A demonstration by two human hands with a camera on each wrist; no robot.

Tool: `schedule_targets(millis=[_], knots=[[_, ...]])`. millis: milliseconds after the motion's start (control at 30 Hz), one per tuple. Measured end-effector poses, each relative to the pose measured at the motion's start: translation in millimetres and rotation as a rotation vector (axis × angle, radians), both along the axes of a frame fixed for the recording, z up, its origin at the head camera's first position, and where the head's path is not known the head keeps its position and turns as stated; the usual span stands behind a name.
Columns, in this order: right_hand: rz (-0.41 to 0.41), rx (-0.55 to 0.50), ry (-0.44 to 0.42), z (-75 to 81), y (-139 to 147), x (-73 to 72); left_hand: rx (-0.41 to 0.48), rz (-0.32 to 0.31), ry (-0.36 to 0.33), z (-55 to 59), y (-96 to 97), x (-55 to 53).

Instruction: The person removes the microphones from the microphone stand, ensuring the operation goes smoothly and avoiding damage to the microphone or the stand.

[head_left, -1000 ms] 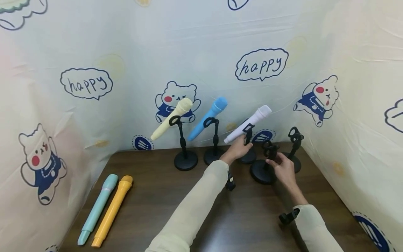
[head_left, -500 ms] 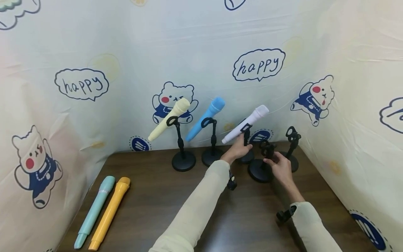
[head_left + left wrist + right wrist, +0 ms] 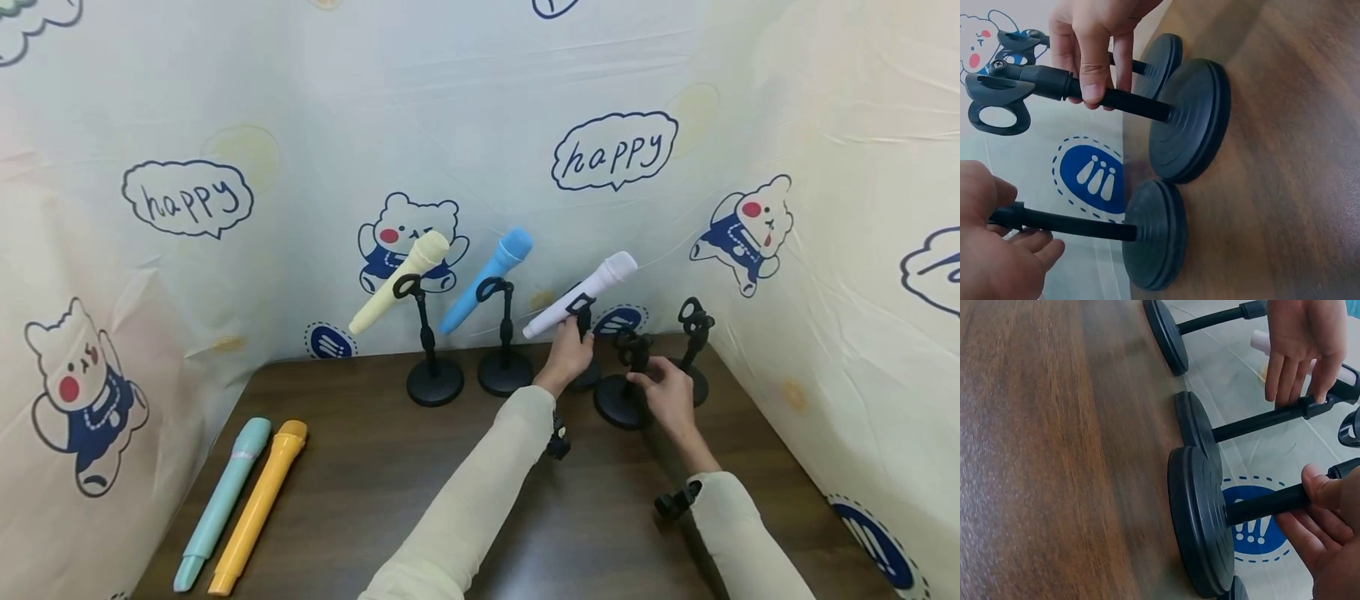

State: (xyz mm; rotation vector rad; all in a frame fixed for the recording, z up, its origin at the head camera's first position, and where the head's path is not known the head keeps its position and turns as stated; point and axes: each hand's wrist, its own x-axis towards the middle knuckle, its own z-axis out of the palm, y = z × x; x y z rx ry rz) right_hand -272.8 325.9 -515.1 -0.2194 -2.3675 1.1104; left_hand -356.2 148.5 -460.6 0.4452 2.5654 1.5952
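Observation:
My left hand (image 3: 567, 358) grips the upright of a black microphone stand (image 3: 1079, 225). Its clip carries a white microphone (image 3: 581, 296), tilted with the head up to the right. With thumb and fingers, my right hand (image 3: 667, 396) holds the pole of another black stand (image 3: 1194, 519), whose clip holds no microphone. That stand is in front and to the right of the white microphone's stand, its round base on the table. In the right wrist view the two bases overlap. Behind my right hand is a third stand (image 3: 696, 329) with a bare clip.
Left of my hands, a cream microphone (image 3: 397, 285) and a blue microphone (image 3: 487, 282) sit tilted in stands. A mint microphone (image 3: 223, 504) and an orange microphone (image 3: 258, 508) lie on the brown table (image 3: 360, 492) at the left. Printed cloth (image 3: 480, 108) hangs behind.
My left hand and the white microphone's stand have shifted slightly left. The stand in my right hand has edged slightly right. Both hands keep their holds.

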Motion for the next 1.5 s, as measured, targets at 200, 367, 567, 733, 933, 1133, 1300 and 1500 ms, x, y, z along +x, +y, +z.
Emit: schedule_targets(millis=[200, 367, 567, 733, 933, 1133, 1300, 1500], knots=[[-0.04, -0.025, -0.028, 0.9, 1.4, 0.1, -0.027, 0.054, 0.07, -2.7, 0.1, 0.9], [-0.039, -0.03, -0.037, 2.7, 2.7, 0.3, -0.09, 0.144, 0.184, -6.4, -1.4, 2.7], [-0.033, -0.033, -0.038, 1.7, 2.2, -0.4, -0.116, 0.212, 0.257, -12.2, -4.2, 6.7], [-0.027, -0.039, -0.038, 0.9, 1.0, -1.5, -0.116, 0.218, 0.291, -15.3, -7.7, 10.5], [-0.034, -0.026, -0.019, 1.0, 2.2, -4.7, -0.083, 0.186, 0.318, -16.4, -15.6, 17.1], [-0.022, -0.022, -0.021, 0.8, 3.1, -7.0, -0.081, 0.175, 0.359, -18.5, -24.9, 25.5], [-0.011, -0.023, -0.029, 1.4, 2.8, -7.9, -0.051, 0.152, 0.359, -21.8, -33.6, 32.6], [-0.007, -0.015, -0.03, 2.8, 2.3, -9.1, -0.039, 0.161, 0.376, -22.7, -45.4, 42.8]])
